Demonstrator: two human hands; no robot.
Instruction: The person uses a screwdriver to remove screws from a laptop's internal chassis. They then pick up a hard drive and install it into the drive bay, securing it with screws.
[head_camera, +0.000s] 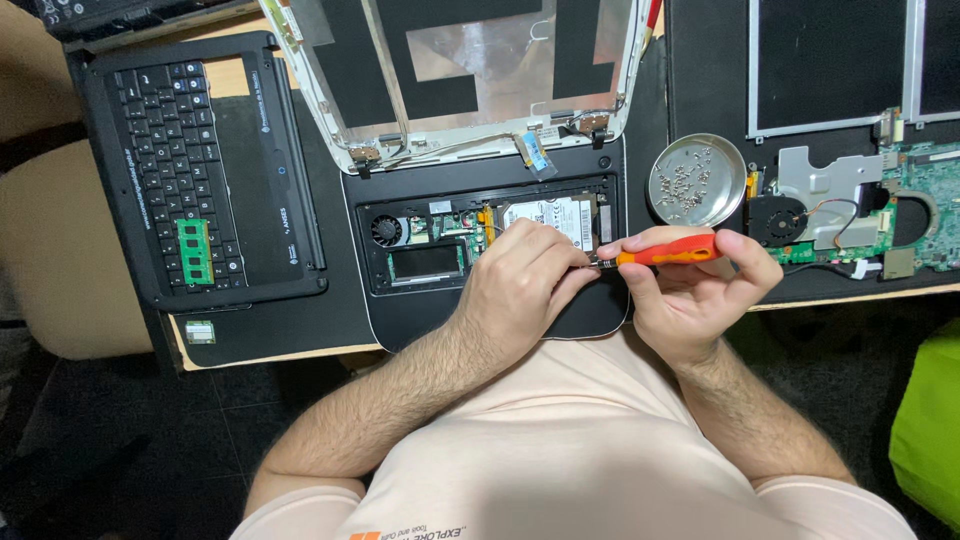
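A small opened laptop (405, 320) lies in front of me with its keyboard cover removed, showing a fan, a hard drive (556, 213) and circuit boards. My right hand (690, 295) grips an orange-handled screwdriver (668, 252) held sideways, tip pointing left. My left hand (520, 285) rests over the laptop's right side and pinches the screwdriver's metal tip. The laptop's bare lid shell (460, 70) stands open behind.
A removed black keyboard panel (200, 170) with a green memory stick on it lies at left. A round metal dish (697, 180) holding several screws sits at right, beside another stripped laptop's board and fan (850, 215). A green object (930, 420) is at lower right.
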